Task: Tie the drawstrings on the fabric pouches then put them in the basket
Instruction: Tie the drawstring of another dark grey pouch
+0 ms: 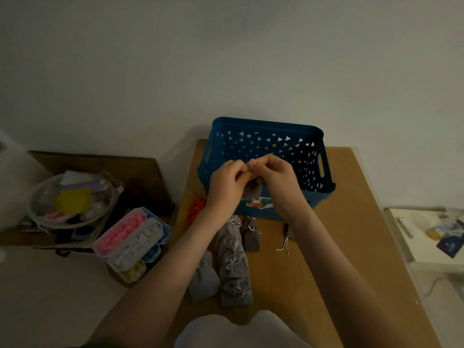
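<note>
A small grey fabric pouch (253,190) hangs between my two hands in front of the blue plastic basket (266,144). My left hand (227,183) and my right hand (275,179) meet fingertip to fingertip above the pouch, each pinching its drawstring at the top. Several more grey pouches (232,259) lie in a row on the brown table (339,222) below my wrists, most with their strings in bows. One pouch (288,232) with loose strings lies apart, under my right wrist.
An orange-red bundle (197,209) lies left of the basket. Off the table's left edge stand a compartmented box of coloured pieces (133,243) and a clear bowl of odds and ends (71,199). A white shelf with papers (426,234) is at the right.
</note>
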